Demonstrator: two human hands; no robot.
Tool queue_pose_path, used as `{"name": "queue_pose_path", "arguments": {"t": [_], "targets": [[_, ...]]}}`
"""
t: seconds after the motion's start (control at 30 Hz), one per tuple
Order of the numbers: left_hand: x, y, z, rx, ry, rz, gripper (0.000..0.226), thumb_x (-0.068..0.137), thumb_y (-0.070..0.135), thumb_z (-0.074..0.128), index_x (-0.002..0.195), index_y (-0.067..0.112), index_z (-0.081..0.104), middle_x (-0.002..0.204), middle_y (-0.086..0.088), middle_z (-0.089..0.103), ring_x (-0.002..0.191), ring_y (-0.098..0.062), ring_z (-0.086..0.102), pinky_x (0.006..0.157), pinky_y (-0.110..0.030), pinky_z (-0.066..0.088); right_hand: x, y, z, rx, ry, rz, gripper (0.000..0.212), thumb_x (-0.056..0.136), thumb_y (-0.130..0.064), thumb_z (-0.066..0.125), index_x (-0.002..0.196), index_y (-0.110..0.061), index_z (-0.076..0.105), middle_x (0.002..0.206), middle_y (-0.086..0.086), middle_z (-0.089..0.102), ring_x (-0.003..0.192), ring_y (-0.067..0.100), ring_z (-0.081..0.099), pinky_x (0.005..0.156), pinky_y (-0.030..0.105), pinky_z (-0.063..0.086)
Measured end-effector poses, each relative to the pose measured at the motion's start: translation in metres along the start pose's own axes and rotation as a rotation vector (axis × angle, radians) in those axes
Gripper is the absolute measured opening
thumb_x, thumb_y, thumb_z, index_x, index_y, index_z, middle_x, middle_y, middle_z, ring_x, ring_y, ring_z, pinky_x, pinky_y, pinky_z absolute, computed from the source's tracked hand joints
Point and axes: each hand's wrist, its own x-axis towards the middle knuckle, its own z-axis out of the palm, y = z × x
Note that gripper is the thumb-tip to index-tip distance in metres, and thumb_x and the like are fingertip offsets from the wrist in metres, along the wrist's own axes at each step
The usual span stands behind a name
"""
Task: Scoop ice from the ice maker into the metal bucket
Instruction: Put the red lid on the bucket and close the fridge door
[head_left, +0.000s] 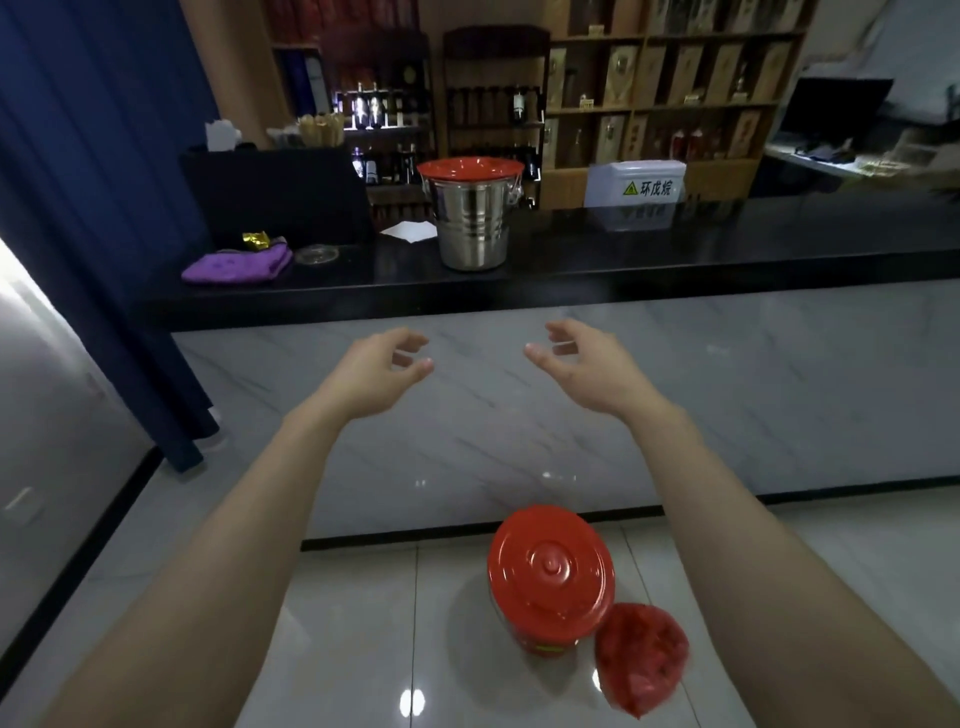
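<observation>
A purple cloth (236, 264) lies at 10 o'clock on the counter (675, 244). The left hand (376, 371) hovers empty, fingers loosely curled. The metal bucket (471, 218) stands at 12 o'clock, its red top possibly a lid that would block ice. The right hand (584, 364) is equally empty.

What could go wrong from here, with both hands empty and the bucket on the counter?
1. The red tin and red bag sit on the floor close to the person; a step forward could trip on them.
2. The metal bucket stands near the front edge of the counter; a hasty grab by the left hand or right hand might knock it off.
</observation>
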Motion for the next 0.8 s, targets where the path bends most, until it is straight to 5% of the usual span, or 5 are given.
{"name": "queue_pose_path", "arguments": {"t": [0.37,0.53,0.8], "targets": [[0.179,-0.029,-0.049,-0.035,0.074,0.072,0.042,0.104,0.043,0.068,0.145,0.032,0.062,0.131,0.016,0.069,0.119,-0.003,0.064,0.106,-0.038,0.055,0.186,-0.010,-0.014,0.006,0.117,-0.009,0.074,0.097,-0.067,0.062,0.154,-0.021,0.051,0.143,-0.002,0.064,0.125,0.012,0.062,0.102,0.031,0.050],[0.264,-0.036,-0.062,-0.060,0.146,0.113,0.040,0.104,0.041,0.068,0.143,0.031,0.064,0.134,0.016,0.068,0.115,0.003,0.064,0.104,-0.033,0.052,0.275,0.002,-0.017,0.026,0.225,0.000,0.075,0.096,-0.068,0.062,0.151,-0.019,0.054,0.142,0.001,0.065,0.128,0.015,0.062,0.108,0.040,0.052],[0.373,-0.041,-0.084,-0.103,0.369,0.165,0.025,0.106,0.035,0.067,0.130,0.027,0.070,0.119,0.014,0.068,0.103,0.016,0.061,0.079,-0.007,0.044,0.393,-0.002,-0.017,0.058,0.278,0.031,0.086,0.092,-0.076,0.060,0.154,-0.019,0.045,0.146,0.005,0.062,0.130,0.023,0.061,0.102,0.044,0.055]]}}
